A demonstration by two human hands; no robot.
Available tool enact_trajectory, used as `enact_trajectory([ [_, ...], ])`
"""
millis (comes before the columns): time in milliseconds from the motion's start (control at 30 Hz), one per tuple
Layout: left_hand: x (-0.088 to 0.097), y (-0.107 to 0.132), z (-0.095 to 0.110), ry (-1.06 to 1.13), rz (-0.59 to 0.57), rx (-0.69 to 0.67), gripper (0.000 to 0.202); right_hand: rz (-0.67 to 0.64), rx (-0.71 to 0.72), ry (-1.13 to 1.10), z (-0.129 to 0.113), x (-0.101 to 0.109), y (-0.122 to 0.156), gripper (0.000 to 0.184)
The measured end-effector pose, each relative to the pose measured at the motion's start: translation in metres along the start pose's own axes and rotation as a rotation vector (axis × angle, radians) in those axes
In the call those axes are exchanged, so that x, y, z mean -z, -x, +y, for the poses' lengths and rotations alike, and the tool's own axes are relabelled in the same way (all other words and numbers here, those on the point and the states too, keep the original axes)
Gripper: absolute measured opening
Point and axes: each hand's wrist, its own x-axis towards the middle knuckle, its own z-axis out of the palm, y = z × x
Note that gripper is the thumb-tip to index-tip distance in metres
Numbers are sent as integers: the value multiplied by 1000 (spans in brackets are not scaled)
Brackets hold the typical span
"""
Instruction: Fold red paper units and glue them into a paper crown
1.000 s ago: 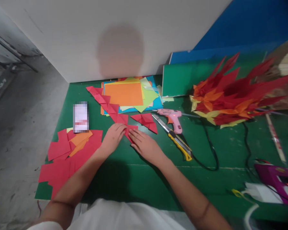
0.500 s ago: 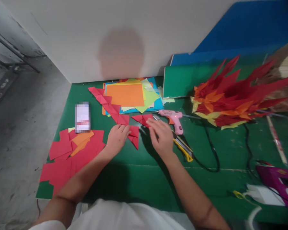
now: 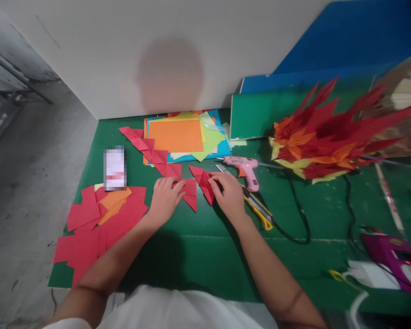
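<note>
A row of overlapping red folded paper triangles [image 3: 154,155] runs slantwise over the green table. My left hand [image 3: 166,196] lies at its near end, with the fingers curled and the thumb at a red paper piece [image 3: 191,189] there. Between finger and thumb my right hand [image 3: 228,194] pinches a separate folded red paper triangle [image 3: 202,180], tilted, with a small gap from the left hand's piece. Just beyond the right hand are a pink glue gun [image 3: 245,169] and a yellow utility knife [image 3: 258,208], its blade out.
Coloured paper sheets [image 3: 174,135] are stacked at the back. On the left are red paper cutouts [image 3: 119,219] and a phone [image 3: 115,168]. A red and orange paper flame shape [image 3: 329,137] stands right, with cables [image 3: 304,219] and a purple box [image 3: 390,256] nearer me.
The red triangle in my right hand has turned, its lower point now towards me. My left thumb has spread a little from the fingers. The whole view has shifted slightly.
</note>
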Motion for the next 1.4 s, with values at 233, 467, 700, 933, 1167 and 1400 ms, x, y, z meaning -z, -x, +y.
enact_trajectory([
  [233, -1, -3, -8, 197, -15, -57, 29, -81, -131, -49, -5, -9, 6, 19],
  [467, -2, -4, -19, 212, -33, -115, 32, -101, -42, 125, -7, -13, 10, 35],
  [700, 1, -10, -27, 110, -16, -94, 28, -159, -6, 250, -12, -14, 12, 47],
  [933, 0, -8, -28, 128, -77, -154, 40, -166, -85, 21, -18, -9, 12, 39],
  [1167, 0, -10, -28, 254, -29, -106, 26, -89, -250, -462, -14, -9, 15, 36],
  [1400, 3, -9, -30, 330, -56, -132, 19, -161, -235, -459, -17, -3, 11, 15],
])
